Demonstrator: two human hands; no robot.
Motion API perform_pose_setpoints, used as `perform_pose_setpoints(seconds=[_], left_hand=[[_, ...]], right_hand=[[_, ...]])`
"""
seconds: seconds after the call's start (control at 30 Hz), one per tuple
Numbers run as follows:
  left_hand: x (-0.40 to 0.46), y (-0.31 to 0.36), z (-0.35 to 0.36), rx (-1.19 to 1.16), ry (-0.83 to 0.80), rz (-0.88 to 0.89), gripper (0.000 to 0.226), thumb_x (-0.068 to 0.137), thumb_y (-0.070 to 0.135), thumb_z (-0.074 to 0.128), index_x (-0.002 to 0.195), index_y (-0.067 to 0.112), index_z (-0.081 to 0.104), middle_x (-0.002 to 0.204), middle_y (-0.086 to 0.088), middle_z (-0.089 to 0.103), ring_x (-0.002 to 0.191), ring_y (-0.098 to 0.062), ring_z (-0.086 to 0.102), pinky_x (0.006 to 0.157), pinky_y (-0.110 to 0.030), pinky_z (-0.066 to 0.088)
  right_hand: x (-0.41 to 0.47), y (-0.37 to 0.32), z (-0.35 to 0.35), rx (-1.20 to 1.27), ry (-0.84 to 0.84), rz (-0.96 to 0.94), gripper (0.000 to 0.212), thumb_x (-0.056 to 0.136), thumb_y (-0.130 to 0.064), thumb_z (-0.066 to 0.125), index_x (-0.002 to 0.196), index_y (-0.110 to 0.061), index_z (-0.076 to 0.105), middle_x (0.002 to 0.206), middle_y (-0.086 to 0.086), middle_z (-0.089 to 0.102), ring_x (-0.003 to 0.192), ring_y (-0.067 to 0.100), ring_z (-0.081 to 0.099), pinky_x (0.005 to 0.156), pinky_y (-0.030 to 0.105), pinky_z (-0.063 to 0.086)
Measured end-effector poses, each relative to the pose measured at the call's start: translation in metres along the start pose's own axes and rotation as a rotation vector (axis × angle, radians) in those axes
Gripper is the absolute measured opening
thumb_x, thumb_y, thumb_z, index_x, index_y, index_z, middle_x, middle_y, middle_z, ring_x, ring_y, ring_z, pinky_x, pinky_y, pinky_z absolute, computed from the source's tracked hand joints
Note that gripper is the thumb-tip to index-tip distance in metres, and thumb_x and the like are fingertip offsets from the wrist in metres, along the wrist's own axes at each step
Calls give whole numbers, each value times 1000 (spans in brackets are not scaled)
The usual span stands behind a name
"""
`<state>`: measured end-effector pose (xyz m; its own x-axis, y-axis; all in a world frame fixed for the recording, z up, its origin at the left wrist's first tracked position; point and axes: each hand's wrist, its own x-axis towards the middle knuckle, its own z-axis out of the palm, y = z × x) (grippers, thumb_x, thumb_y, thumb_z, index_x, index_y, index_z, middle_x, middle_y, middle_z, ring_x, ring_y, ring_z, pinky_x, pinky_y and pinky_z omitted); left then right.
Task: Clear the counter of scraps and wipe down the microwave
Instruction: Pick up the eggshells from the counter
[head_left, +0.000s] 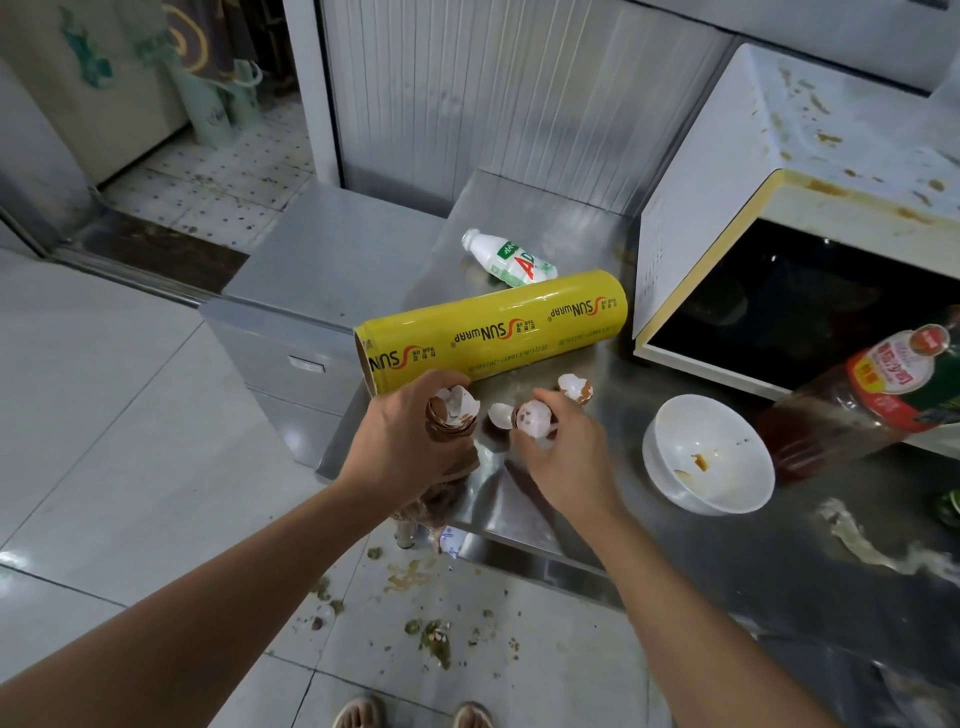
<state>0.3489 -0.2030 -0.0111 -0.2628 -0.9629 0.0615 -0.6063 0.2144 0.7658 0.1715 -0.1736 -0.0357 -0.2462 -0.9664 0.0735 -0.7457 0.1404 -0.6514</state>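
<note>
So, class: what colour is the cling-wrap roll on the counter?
Yellow with red lettering; the cling-wrap roll shows in the head view.

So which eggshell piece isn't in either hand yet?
The eggshell half nearest the microwave, lying alone on the counter; the others are held by the left hand or right hand.

We see an evenly lit, fairly bright scene under soft, cool light with no hard-edged shadows; the steel counter carries dull, smeared reflections rather than sharp glare; the microwave door reads as a near-black patch with faint sheen; the middle is reasonably sharp, lettering on the yellow wrap roll legible; the oil bottle at the right edge looks smeared; wide-angle distortion bows and tilts the floor tile lines and cabinet edges toward the borders; the far doorway at upper left is dimmer and softer
</note>
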Motion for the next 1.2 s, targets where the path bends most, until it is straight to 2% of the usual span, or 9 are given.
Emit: perform_pose_setpoints(seconds=[0.1,0.23,0.33,0.43,0.6,0.7,0.8,1.03,1.2], left_hand=[[2,1,-4,-5,10,3,49,69,21,81,114,24,61,100,14,52,88,-3,51,61,6,36],[6,0,-5,-2,6,-3,50,69,20,81,115,24,60,97,13,52,85,-3,51,61,7,37],[8,-1,-4,0,2,-12,52,68,20,81,115,26,60,98,14,53,86,-3,51,61,4,38],[10,0,-2,-21,-2,-9,50,69,20,80,114,25,61,97,13,55,85,-3,52,65,5,38],[18,6,4,-39,-19,7,50,69,21,81,115,25,61,100,12,60,87,-3,54,72,-5,42],[25,11,9,-38,-14,17,52,67,18,82,114,24,62,104,4,65,87,-6,54,77,-19,47],[32,14,13,-32,-21,35,52,67,18,81,115,23,62,102,5,66,85,-6,55,73,-14,44],[41,14,24,-12,-48,67,51,68,18,81,114,22,62,100,9,64,85,-2,55,68,3,37],[43,16,31,-19,-58,82,50,67,17,81,113,22,62,96,15,58,87,-1,56,70,3,38]], right_hand=[[22,-1,12,-45,-6,-26,30,81,-22,69,107,-11,63,103,6,65,99,23,56,85,36,44],[35,11,31,-203,-116,-58,27,78,-18,69,102,-7,63,104,10,63,99,27,56,76,26,36],[34,14,35,-218,-122,-83,14,75,-9,68,87,-5,63,92,14,65,87,29,59,68,28,36],[33,14,33,-198,-118,-79,10,71,-8,68,76,-7,60,81,13,64,77,29,58,60,22,24],[33,9,7,-34,8,-19,25,72,-8,71,97,-6,68,91,12,68,84,27,59,74,34,46],[43,18,-12,-25,117,54,38,75,-11,74,112,-8,64,103,11,67,94,25,60,82,27,43],[58,32,-20,-18,167,121,46,77,-14,73,120,-7,60,112,10,63,102,24,57,83,22,36],[60,61,-1,-101,103,108,44,76,-11,75,116,-4,62,115,14,61,108,30,52,90,29,35],[55,67,1,-52,138,89,41,74,-10,75,113,-3,64,113,14,63,103,27,57,89,21,35]])
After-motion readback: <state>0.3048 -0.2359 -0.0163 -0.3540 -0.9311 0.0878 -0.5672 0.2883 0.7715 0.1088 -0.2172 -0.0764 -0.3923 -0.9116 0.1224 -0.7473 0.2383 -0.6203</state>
